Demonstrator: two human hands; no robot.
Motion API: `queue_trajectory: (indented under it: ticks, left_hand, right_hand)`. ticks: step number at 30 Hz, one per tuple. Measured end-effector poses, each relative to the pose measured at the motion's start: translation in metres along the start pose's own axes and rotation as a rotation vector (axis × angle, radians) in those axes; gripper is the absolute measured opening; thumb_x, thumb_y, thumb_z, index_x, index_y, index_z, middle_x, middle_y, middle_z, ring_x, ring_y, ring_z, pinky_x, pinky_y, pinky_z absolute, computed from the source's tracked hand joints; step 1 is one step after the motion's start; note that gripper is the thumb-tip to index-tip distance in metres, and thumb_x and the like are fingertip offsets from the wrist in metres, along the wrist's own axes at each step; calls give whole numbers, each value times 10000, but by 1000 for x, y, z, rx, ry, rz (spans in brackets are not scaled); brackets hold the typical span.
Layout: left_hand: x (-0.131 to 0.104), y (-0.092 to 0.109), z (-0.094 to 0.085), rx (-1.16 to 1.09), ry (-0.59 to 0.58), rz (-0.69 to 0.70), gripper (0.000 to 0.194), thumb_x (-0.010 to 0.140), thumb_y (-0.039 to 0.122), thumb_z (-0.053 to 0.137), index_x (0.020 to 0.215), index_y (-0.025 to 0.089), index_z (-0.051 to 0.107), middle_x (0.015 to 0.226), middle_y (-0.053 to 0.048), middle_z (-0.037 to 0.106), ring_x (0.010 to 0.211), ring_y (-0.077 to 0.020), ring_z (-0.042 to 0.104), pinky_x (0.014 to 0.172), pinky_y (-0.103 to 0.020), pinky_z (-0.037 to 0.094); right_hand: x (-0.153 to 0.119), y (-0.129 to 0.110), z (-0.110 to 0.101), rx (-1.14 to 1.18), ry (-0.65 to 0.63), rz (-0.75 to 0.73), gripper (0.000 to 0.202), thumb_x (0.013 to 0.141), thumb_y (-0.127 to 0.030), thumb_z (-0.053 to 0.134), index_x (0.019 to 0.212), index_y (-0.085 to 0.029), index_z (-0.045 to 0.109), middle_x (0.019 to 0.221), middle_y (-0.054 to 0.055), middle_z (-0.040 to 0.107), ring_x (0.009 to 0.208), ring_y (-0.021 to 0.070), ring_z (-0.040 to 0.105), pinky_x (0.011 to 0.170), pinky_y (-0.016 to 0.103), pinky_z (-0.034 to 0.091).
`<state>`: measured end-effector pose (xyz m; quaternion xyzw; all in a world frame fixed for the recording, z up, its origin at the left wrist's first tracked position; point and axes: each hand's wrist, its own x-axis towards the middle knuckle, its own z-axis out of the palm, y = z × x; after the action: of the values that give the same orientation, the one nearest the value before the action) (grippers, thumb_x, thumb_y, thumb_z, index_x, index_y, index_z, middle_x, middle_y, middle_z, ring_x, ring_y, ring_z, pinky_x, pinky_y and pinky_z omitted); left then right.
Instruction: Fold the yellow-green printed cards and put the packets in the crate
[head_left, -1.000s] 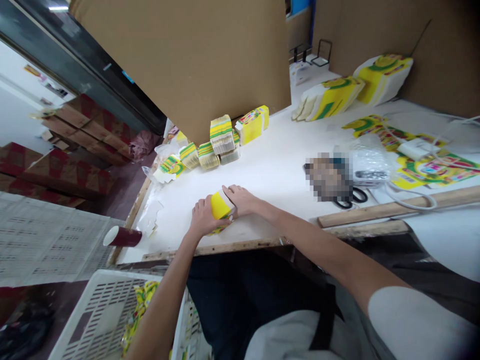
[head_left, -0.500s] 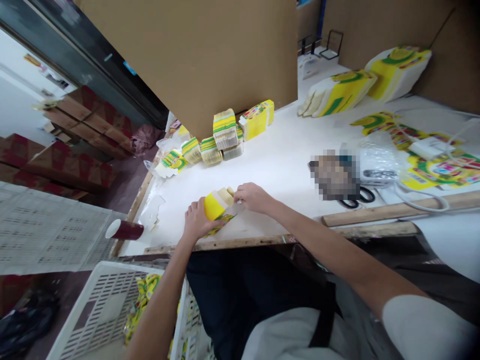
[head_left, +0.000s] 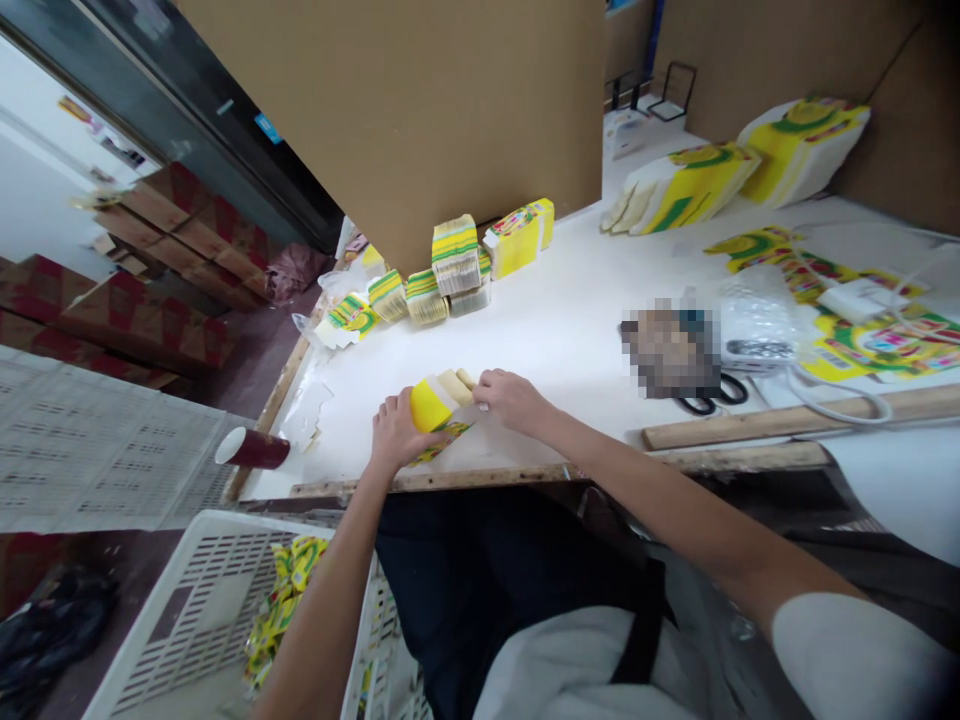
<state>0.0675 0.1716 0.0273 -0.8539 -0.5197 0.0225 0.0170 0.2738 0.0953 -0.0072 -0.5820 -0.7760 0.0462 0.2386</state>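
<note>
Near the front edge of the white table (head_left: 555, 360), my left hand (head_left: 397, 433) grips the left end of a yellow stack of printed sheets (head_left: 431, 402). The stack's pale end points right. My right hand (head_left: 511, 400) is closed at that end, its fingers pinched on something too small to make out. Behind them stand several small bundled stacks (head_left: 456, 255) with yellow and green edges, one resting on top of others. A larger yellow stack (head_left: 516, 245) leans beside these, against a cardboard panel.
Black-handled scissors (head_left: 731, 390), a plastic-wrapped item (head_left: 757, 320), a white cable and flat yellow packaging (head_left: 885, 345) lie right. Big yellow stacks (head_left: 690, 190) stand behind. A dark red cup (head_left: 259, 449) lies at the left corner; a white crate (head_left: 199, 590) is below.
The camera view has shifted slightly. My left hand has tilted the yellow stack a little, and my right hand stays at its pale end.
</note>
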Motion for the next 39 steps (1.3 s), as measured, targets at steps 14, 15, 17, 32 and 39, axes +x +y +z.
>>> queue_trajectory:
  ticks: [14, 15, 17, 32, 39]
  left_hand:
    - [0, -1, 1, 52, 7, 1, 901, 565, 643, 599, 1276, 171, 312, 1129, -140, 492, 1040, -318, 481, 840, -402, 378]
    - [0, -1, 1, 54, 6, 1, 895, 569, 637, 598, 1277, 171, 312, 1129, -139, 491, 1039, -317, 481, 840, -402, 377]
    - [0, 0, 1, 61, 5, -3, 873, 580, 624, 594, 1275, 176, 314, 1124, -136, 492, 1033, -316, 483, 839, -401, 377]
    - [-6, 11, 4, 76, 65, -109, 817, 580, 666, 579, 1188, 164, 367, 1067, -147, 521, 1012, -325, 501, 812, -405, 384]
    - [-6, 15, 0, 78, 36, -123, 769, 620, 628, 554, 1192, 153, 360, 1102, -165, 508, 1043, -336, 490, 831, -420, 373]
  right_hand:
    - [-1, -15, 6, -42, 6, 66, 165, 839, -119, 448, 930, -139, 583, 943, 98, 590, 862, 200, 486, 733, 293, 355]
    - [0, -17, 6, -45, 3, 77, 168, 831, -127, 458, 954, -134, 573, 945, 102, 596, 869, 204, 491, 742, 298, 357]
    - [3, -21, 7, -52, -1, 106, 187, 816, -150, 481, 985, -124, 558, 947, 109, 606, 880, 216, 503, 754, 308, 360]
    - [14, -50, 20, -51, -69, 436, 223, 840, -185, 441, 876, -115, 649, 869, 141, 673, 834, 251, 590, 691, 331, 431]
    - [13, -96, 45, -14, -106, 542, 378, 841, -32, 319, 1150, 26, 530, 1082, 238, 596, 945, 269, 559, 766, 349, 433]
